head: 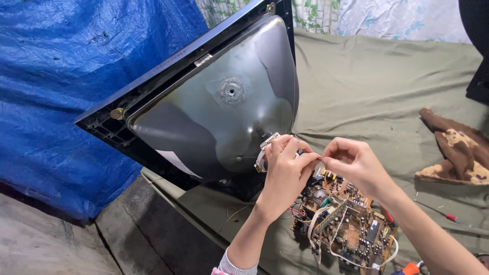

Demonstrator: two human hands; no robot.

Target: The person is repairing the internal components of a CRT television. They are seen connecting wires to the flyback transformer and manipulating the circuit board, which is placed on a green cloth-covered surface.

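We see a crinkled blue plastic tarp (56, 81) at left, an olive-green cloth sheet (377, 76) spread out, and a brown-and-tan rag (456, 147) at right.

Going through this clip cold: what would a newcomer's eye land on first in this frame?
First, the big grey picture tube in its black frame, tilted up at centre against a blue tarp. Next, the left hand and right hand meeting at the tube's neck, fingers pinched together around a small white part. Just below them, a brown circuit board with looping wires lies on the green cloth.
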